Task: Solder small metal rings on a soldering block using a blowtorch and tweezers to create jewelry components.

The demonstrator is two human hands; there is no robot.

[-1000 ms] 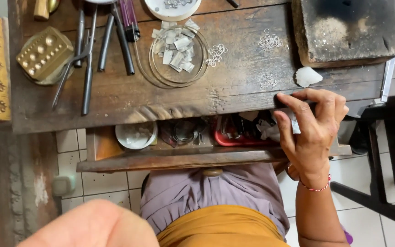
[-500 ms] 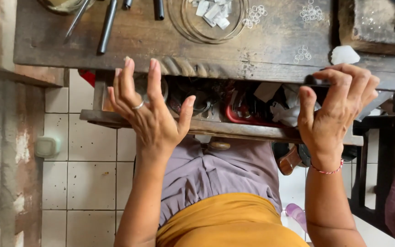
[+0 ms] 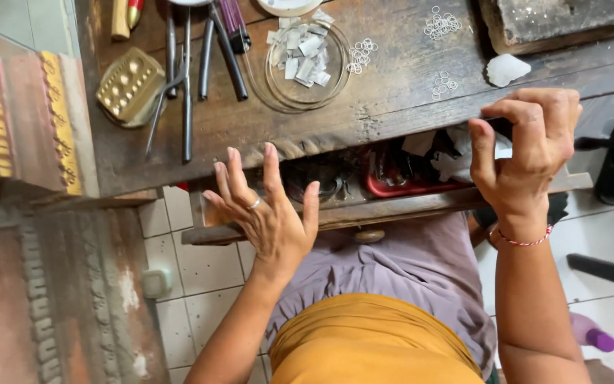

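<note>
My left hand [image 3: 268, 210] hovers with its fingers spread over the left part of an open wooden drawer [image 3: 406, 206] under the bench edge; it holds nothing. My right hand [image 3: 527, 153] is curled over the drawer's right end, its fingers closed on a small dark object that I cannot make out. Inside the drawer lie a red tray [image 3: 399, 186], crumpled paper [image 3: 456, 160] and a dark round item [image 3: 321, 181].
The worn wooden bench [image 3: 392, 107] carries a glass dish of small metal pieces [image 3: 303, 57], loose wire rings [image 3: 442, 23], a white stone [image 3: 506, 69], several long tools [image 3: 204, 50], a brass dapping block [image 3: 131, 85] and a charred block [image 3: 556, 21]. Tiled floor lies below.
My left hand has come up from below and now spreads over the drawer. The view has shifted back up to show more of the bench. My right hand stays at the drawer's right end.
</note>
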